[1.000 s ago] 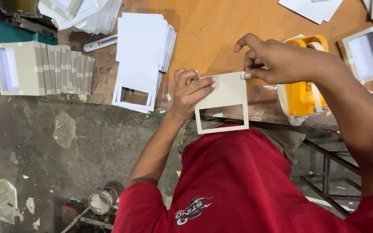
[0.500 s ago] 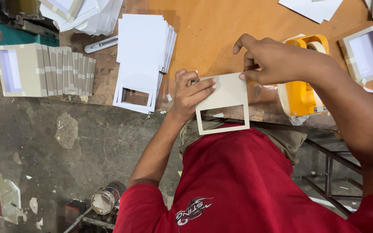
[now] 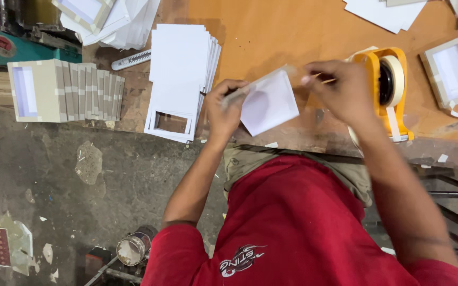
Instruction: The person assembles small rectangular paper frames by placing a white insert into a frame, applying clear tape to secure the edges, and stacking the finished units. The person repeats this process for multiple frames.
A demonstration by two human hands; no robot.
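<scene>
Card [image 3: 269, 103], a second ago flat with its window showing, now tilts blank-faced in the left hand's [image 3: 223, 108] pinching grip, right hand [image 3: 345, 90] clenched just beside the tape dispenser [image 3: 385, 87]

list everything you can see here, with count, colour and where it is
white card: one, white, held up between both hands above the table edge
tape dispenser: one, yellow with a pale tape roll, on the table behind the right hand
stack of window cards: one stack, white, on the table beside the left hand
row of folded boxes: one row, grey-beige with window fronts, far end of the table
open box: one, grey with a white inside, beyond the dispenser
loose sheets: a few, white, top of the table
table: one, orange-brown
tin can: one, metal, on the floor
left hand: grips one edge of the card
right hand: at the card's other edge
</scene>
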